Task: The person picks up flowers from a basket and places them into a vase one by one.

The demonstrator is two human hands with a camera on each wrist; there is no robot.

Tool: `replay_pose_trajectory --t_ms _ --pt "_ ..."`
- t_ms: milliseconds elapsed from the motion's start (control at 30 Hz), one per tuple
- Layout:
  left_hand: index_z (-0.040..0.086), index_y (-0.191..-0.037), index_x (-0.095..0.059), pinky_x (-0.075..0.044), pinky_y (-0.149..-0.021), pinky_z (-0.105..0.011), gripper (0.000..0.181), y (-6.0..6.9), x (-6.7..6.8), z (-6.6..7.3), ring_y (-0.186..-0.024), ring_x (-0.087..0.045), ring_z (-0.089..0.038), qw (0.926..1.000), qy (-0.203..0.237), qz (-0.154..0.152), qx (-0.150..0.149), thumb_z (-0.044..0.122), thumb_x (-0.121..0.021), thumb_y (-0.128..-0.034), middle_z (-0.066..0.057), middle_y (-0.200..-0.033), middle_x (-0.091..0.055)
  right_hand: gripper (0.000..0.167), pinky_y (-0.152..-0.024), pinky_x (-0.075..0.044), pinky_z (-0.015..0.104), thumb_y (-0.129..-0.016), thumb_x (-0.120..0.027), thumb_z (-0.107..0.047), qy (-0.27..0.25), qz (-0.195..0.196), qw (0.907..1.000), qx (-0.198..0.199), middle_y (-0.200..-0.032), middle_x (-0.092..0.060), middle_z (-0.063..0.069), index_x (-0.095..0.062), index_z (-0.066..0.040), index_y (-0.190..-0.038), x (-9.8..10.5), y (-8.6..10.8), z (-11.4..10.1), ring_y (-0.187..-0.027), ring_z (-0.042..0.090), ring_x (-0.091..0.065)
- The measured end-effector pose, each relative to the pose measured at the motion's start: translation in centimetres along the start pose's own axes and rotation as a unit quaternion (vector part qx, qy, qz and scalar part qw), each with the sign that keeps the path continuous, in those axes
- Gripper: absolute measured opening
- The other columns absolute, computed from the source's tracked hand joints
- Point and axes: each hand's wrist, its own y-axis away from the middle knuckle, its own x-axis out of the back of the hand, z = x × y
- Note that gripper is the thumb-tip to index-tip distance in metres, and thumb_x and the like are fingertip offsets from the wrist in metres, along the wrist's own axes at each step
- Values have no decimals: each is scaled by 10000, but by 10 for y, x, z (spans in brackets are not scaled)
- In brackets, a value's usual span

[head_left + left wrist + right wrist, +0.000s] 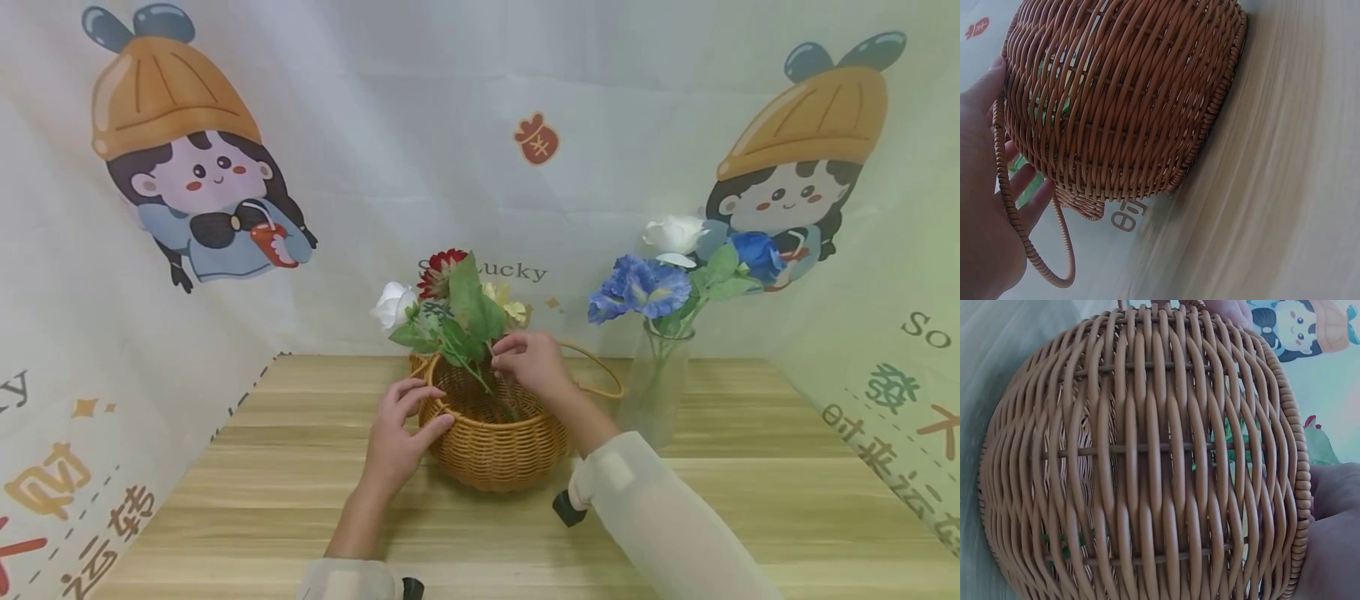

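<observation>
A round wicker basket (pixel 498 454) stands on the table, with a red flower (pixel 442 273), a white rose (pixel 393 306), a yellow flower (pixel 507 302) and green leaves (pixel 468 300) rising from it. My left hand (pixel 397 433) grips the basket's left rim, thumb at the front. In the left wrist view, its fingers (pixel 1036 203) lie against the woven side, past the looped handle (pixel 1013 206). Over the basket's opening, my right hand (pixel 532 367) pinches a flower stem; which bloom it belongs to is hard to tell. In the right wrist view, the weave hides most of that hand (pixel 1338 534).
Right of the basket, a clear glass vase (pixel 656 392) holds blue flowers (pixel 641 287) and a white rose (pixel 675 237). Another basket handle (pixel 611 375) loops out toward the vase. A printed cloth (pixel 360 167) hangs behind and beside the wooden table (pixel 262 500).
</observation>
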Motion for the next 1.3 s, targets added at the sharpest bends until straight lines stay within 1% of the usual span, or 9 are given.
replay_pose_trajectory --t_ms 100,267,467,733,833,900,1067,1200,1300 --pt "110 -1060 -703 -458 -914 -471 292 1 1 0 -1195 -464 -232 10000 44 0 13 235 -803 -816 -71 -1275 -521 122 -610 -535 294 -856 -700 -1 45 112 9998 187 -860 -708 186 -703 47 -967 -1 2 -1 -796 354 -687" --pt "124 -1063 -703 -457 -913 -468 287 1 2 1 -1198 -459 -230 10000 83 -28 32 247 -798 -822 -74 -1279 -519 176 -550 -492 251 -862 -694 9 -292 40 9995 85 -858 -705 184 -689 80 -1023 0 4 -4 -716 286 -675" --pt "92 -1070 -701 -455 -913 -470 308 0 2 2 -1196 -462 -236 9999 100 -39 15 251 -795 -824 -85 -1281 -521 204 -618 -540 353 -864 -673 35 -621 -166 9979 -72 -822 -694 124 -659 95 -1059 3 7 -9 -692 224 -650" --pt "98 -1068 -702 -454 -913 -472 302 0 3 3 -1188 -467 -245 9999 102 -49 36 251 -794 -825 -83 -1285 -516 184 -693 -560 381 -874 -656 44 -30 -291 9995 -149 -887 -689 118 -673 25 -1056 8 11 -13 -863 350 -659" --pt "94 -1072 -700 -452 -917 -472 308 1 3 2 -1196 -462 -243 9999 105 -50 32 253 -794 -825 -82 -1286 -513 182 -722 -558 426 -877 -657 46 146 -281 9994 -132 -896 -685 121 -674 20 -1057 10 13 -13 -893 370 -654" --pt "106 -1071 -701 -453 -919 -468 300 1 3 2 -1198 -459 -240 9999 96 -51 43 258 -791 -828 -77 -1283 -514 177 -701 -555 428 -877 -654 50 226 -228 9995 -29 -898 -690 126 -675 23 -1051 11 15 -13 -870 359 -656" --pt "138 -1062 -703 -458 -923 -464 282 2 3 0 -1198 -462 -239 10000 68 -37 57 261 -793 -825 -66 -1280 -518 165 -614 -553 327 -853 -673 64 504 65 9979 403 -896 -708 140 -688 31 -1014 11 19 -12 -793 257 -676" --pt "158 -1062 -702 -458 -923 -466 272 2 2 0 -1198 -463 -237 10000 68 -30 55 265 -791 -829 -62 -1280 -518 186 -642 -557 314 -837 -697 66 583 344 9951 727 -889 -713 127 -698 32 -1019 11 20 -8 -834 257 -683" --pt "159 -1065 -702 -459 -921 -472 275 1 2 0 -1199 -464 -239 10000 70 -34 38 265 -791 -828 -65 -1282 -517 214 -717 -561 339 -837 -706 60 465 501 9933 936 -914 -713 135 -695 36 -1049 12 21 -5 -883 285 -680"
